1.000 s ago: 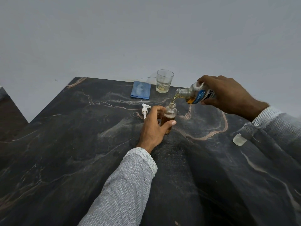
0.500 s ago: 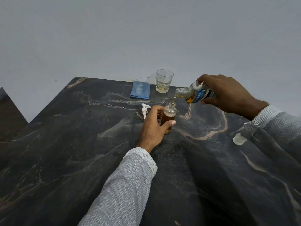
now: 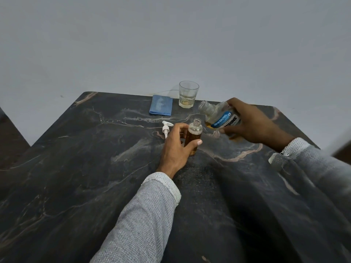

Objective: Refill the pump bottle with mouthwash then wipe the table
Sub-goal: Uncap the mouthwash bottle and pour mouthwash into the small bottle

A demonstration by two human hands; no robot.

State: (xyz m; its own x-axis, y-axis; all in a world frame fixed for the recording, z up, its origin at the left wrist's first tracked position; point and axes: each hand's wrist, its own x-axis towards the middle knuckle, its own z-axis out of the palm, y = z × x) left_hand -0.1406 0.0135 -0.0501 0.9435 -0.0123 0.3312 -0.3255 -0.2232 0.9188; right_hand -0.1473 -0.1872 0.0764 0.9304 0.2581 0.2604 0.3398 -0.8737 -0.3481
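A small clear pump bottle (image 3: pixel 195 130) stands upright on the dark marble table (image 3: pixel 95 158), open at the neck and mostly full of amber liquid. My left hand (image 3: pixel 177 147) grips it around the body. My right hand (image 3: pixel 250 126) holds the mouthwash bottle (image 3: pixel 221 116), blue label showing, tilted with its open mouth up and to the right of the small bottle's neck. No liquid is flowing. The white pump head (image 3: pixel 165 128) lies on the table just left of my left hand. A folded blue cloth (image 3: pixel 161 107) lies near the far edge.
A clear glass (image 3: pixel 188 96) with a little pale liquid stands right of the cloth by the wall. A small white cap (image 3: pixel 273 158) lies on the table, partly behind my right sleeve. The table's far edge meets a grey wall.
The mouthwash bottle has tipped back up and moved right, away from the small bottle's neck; the stream has stopped. My left hand stays on the pump bottle.
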